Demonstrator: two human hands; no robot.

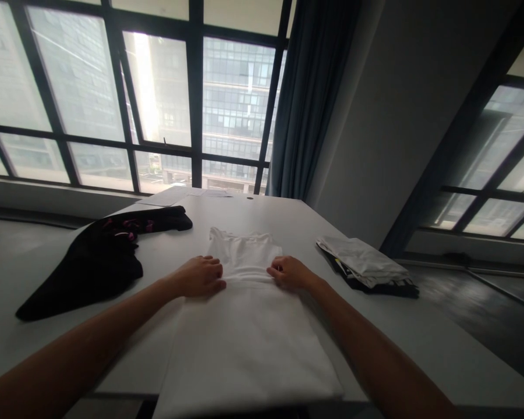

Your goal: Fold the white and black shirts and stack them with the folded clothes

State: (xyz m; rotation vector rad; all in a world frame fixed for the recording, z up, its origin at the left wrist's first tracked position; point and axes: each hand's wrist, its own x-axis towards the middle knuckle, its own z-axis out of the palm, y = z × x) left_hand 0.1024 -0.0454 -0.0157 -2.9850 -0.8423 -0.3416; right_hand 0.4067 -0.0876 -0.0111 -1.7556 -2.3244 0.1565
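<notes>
A white garment (253, 343) lies lengthwise in front of me, its near end reaching the table's front edge. Its far part is narrow and wrinkled, with creases running across between my hands. My left hand (201, 276) grips the garment's left side, fingers curled down on the fabric. On the opposite side my right hand (289, 273) pinches the cloth at about the same height. Whether the garment is a shirt or something else I cannot tell.
On the left of the white table (393, 343) lies a crumpled black garment (96, 267) with pink details. A stack of folded clothes (367, 262), white on top, sits at the right. Papers (170, 196) lie at the far end, before the windows and a dark curtain (301, 116).
</notes>
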